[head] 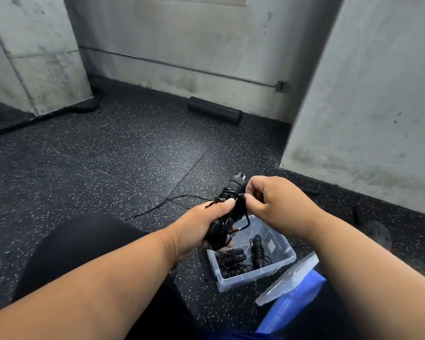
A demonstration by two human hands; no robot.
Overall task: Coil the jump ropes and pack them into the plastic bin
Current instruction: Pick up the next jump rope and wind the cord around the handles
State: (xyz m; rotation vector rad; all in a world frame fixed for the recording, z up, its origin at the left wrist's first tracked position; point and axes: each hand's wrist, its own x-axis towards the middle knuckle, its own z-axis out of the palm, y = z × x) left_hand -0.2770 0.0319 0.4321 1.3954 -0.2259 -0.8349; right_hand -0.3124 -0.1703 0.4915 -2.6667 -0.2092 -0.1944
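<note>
Speckled black rubber floor [108,155] everywhere, gym style, boxed in by scuffed grey concrete walls [182,45] with a thin metal conduit [177,66] running to a small outlet box [281,86]. Using the clear plastic bin [277,265] as the reference point: it sits on the floor low and right of centre, right under the hands. Well beyond the bin, against the base of the back wall, lies a black foam roller [215,110]. Off to the far left of it a thick dark cable [59,114] snakes round a concrete pillar [35,52]. Just right of the bin, leaning on something blue [295,303], is the clear bin lid [288,280].

Inside the bin there are a few coiled jump ropes [241,260] already, black handles with cord wrapped round them.

Directly above the bin, the left hand [201,229] grips the jump rope bundle [227,217], fingers curled round the black handles and wound cord, thumb on top. The right hand [275,202] is up against the top of the same bundle, fingertips pinching the cord at the wraps. A loose tail of cord [162,203] trails off to the left of the bin across the floor.
</note>
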